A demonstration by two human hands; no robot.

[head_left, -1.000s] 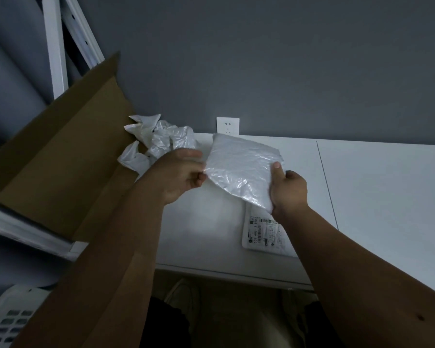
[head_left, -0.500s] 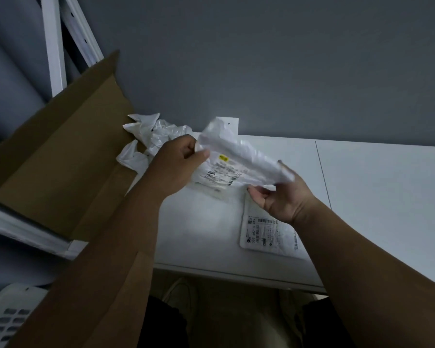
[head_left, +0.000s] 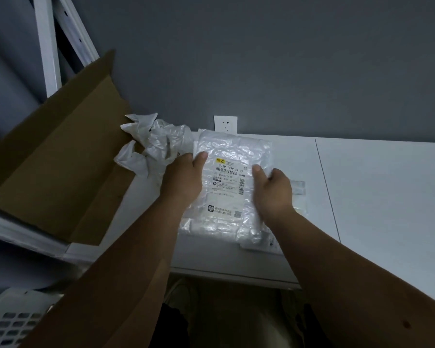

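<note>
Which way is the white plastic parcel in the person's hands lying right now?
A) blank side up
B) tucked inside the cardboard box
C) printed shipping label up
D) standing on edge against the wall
C: the shipping label, with its barcode, faces up on the white plastic parcel, which the left hand and right hand hold by its sides over the white table.

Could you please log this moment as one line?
parcel: label up | left hand: grips left edge | right hand: grips right edge | beneath: second parcel on table

pkg [head_left: 232,197] flipped, label [head_left: 227,179] up, flat on table [head_left: 374,197]
</note>
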